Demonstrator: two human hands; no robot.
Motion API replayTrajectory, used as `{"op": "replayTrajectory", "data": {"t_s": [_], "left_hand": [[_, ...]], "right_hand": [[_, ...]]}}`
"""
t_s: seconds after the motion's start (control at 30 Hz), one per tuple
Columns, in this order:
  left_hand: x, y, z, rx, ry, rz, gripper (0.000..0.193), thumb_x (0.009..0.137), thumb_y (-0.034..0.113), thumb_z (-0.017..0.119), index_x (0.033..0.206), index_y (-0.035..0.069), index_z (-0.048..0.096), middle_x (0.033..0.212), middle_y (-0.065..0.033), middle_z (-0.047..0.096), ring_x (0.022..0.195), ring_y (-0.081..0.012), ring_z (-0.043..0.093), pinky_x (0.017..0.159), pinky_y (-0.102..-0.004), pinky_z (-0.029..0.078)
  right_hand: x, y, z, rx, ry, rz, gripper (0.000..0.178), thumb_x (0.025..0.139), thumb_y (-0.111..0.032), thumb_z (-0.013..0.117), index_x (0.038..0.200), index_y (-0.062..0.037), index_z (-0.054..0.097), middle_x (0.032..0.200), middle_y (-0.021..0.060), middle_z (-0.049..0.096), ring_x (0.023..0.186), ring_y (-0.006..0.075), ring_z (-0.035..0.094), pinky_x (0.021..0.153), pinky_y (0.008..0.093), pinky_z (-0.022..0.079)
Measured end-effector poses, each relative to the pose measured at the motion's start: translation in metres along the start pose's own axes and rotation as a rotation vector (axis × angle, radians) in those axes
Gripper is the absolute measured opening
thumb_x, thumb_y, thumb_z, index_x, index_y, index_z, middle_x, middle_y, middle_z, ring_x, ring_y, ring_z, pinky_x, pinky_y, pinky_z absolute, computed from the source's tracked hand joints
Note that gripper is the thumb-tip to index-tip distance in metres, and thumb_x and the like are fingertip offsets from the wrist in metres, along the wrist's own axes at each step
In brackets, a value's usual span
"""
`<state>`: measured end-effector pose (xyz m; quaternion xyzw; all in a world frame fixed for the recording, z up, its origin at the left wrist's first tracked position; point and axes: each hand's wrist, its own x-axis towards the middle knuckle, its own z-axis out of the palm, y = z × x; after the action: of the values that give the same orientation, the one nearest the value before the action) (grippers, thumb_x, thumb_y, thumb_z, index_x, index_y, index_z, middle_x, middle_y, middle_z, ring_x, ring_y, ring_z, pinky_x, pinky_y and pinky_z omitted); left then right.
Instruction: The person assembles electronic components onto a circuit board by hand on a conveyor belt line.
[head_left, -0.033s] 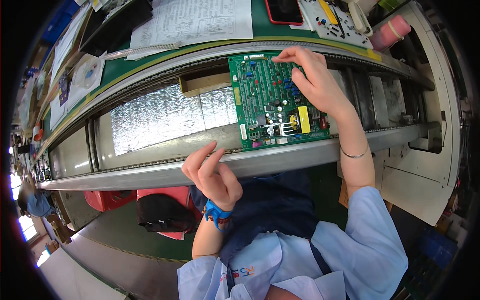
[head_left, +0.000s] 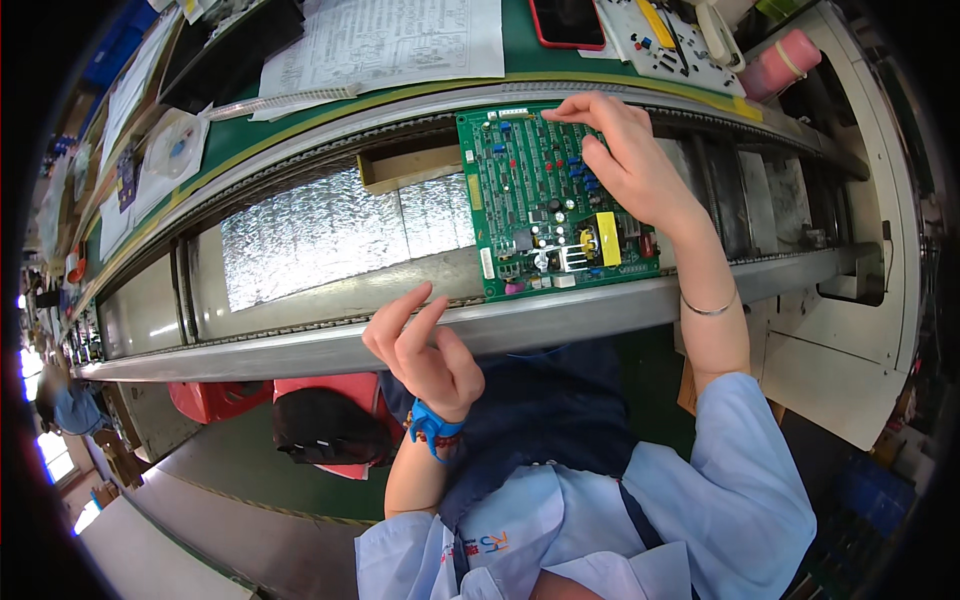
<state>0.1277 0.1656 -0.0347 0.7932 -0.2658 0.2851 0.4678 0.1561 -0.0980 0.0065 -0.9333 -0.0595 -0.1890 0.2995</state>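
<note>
A green circuit board (head_left: 510, 215), thickly set with small parts, lies across the two rails of a conveyor in front of me. A yellow-wrapped transformer (head_left: 607, 240) stands near its front right. My right hand (head_left: 625, 160) reaches over the board's far right portion. Its index fingertip is at the upper rows of parts, and the thumb stays apart from it. No held part shows there, though the palm side is hidden. Left of the board, my left hand (head_left: 430, 350) hovers by the front rail (head_left: 560, 315), fingers loosely bent and apart, nothing in them.
Beyond the conveyor, a green bench carries printed sheets (head_left: 400, 40), a red-edged phone (head_left: 568, 22) and a white board with loose small parts (head_left: 650, 55). A pink roll (head_left: 785, 65) stands at the far right. Below the front rail is a black bag (head_left: 330, 427) on a red seat.
</note>
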Motion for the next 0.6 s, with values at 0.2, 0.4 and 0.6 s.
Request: {"op": "replayTrajectory", "data": {"t_s": [0.2, 0.4, 0.6], "left_hand": [[0.0019, 0.0005, 0.001, -0.008, 0.014, 0.001, 0.035, 0.071, -0.003, 0.047, 0.104, 0.005, 0.057, 0.112, -0.0133, 0.058, 0.098, -0.0281, 0.049, 0.088, -0.0379, 0.036], [0.0021, 0.0004, 0.0009, 0.001, 0.016, 0.002, 0.035, 0.071, -0.004, 0.047, 0.104, 0.004, 0.057, 0.111, -0.0135, 0.058, 0.098, -0.0277, 0.049, 0.087, -0.0375, 0.036], [0.0027, 0.0012, 0.0017, -0.007, 0.025, -0.002, 0.034, 0.072, -0.003, 0.047, 0.103, 0.004, 0.058, 0.111, -0.0135, 0.059, 0.097, -0.0276, 0.049, 0.087, -0.0375, 0.036]], "right_hand": [[-0.0008, 0.0053, 0.0031, -0.016, -0.051, 0.017, 0.028, 0.086, -0.014, 0.042, 0.114, -0.0078, 0.048, 0.113, 0.009, 0.06, 0.114, 0.027, 0.048, 0.101, 0.0389, 0.025], [-0.0009, 0.0046, -0.0006, -0.045, -0.141, 0.046, 0.032, 0.088, -0.013, 0.041, 0.119, -0.006, 0.044, 0.126, 0.007, 0.058, 0.114, 0.0253, 0.046, 0.103, 0.0382, 0.024], [-0.0006, 0.0068, -0.0009, -0.05, -0.138, 0.036, 0.034, 0.087, -0.011, 0.04, 0.12, -0.0068, 0.045, 0.123, 0.0082, 0.058, 0.114, 0.0247, 0.047, 0.102, 0.0387, 0.025]]}}
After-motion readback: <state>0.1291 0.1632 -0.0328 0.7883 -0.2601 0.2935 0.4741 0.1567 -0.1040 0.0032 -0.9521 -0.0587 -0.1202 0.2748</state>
